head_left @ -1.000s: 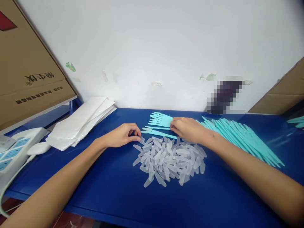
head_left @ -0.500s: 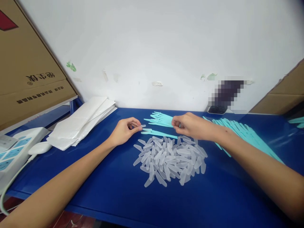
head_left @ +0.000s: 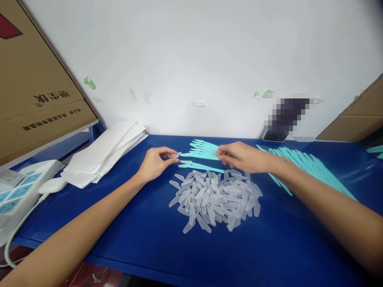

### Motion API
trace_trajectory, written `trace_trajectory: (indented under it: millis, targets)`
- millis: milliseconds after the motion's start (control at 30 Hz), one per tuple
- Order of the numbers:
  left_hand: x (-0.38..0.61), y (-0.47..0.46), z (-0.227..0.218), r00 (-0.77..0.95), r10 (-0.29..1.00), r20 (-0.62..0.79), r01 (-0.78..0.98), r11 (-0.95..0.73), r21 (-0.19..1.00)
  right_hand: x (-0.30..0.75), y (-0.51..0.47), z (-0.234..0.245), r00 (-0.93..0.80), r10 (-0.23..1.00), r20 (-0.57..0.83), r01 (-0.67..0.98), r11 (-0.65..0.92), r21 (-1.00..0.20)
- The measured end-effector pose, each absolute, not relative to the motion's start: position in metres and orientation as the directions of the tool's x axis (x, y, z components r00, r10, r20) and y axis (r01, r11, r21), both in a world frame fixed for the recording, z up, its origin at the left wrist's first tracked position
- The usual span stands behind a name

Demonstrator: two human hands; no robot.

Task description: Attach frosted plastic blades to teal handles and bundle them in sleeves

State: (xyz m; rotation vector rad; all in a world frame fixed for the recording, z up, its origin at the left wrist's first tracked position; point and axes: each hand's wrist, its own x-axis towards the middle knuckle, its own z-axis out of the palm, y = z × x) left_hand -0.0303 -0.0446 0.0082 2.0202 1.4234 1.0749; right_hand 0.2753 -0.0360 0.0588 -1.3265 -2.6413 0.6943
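Note:
Between the thumb and fingertips of my left hand (head_left: 155,164) is a small translucent blade cap (head_left: 177,155). My right hand (head_left: 237,156) is closed on the handle end of a slim turquoise eyebrow razor (head_left: 200,156), whose tip points left and meets or nearly meets the cap. Behind it, a fan of similar razors (head_left: 203,146) runs under or beside my right fingers; whether some are also held is hidden. Just in front lies a single razor (head_left: 203,166), with a cap seemingly over its left end. Nearer me is a loose heap of translucent caps (head_left: 212,199).
More turquoise razors (head_left: 314,169) lie in a row beyond my right forearm. White packets (head_left: 101,153) are stacked at the left, near a power strip (head_left: 26,183) with a white plug and cable. A phone-like object (head_left: 274,136) leans on the wall. Cardboard boxes (head_left: 36,71) flank the blue table (head_left: 167,255).
The cap in my left hand has tilted and moved up slightly, closer to the razor's tip. The razor in my right hand has shifted a little left and down, apart from the fan.

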Motion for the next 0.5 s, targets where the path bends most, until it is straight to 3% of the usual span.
trace_trajectory:
  millis: [300,500]
  targets:
    - [-0.025,-0.049,0.008,0.222,0.9,0.376,0.591,-0.431,0.682,0.27,-0.038,0.054,-0.621,0.781,-0.068,0.709,0.523,-0.474]
    - [-0.02,-0.052,0.007,0.342,0.824,0.451,0.624,-0.558,0.547,0.266,-0.038,0.045,-0.658,0.751,-0.055,0.688,0.571,-0.448]
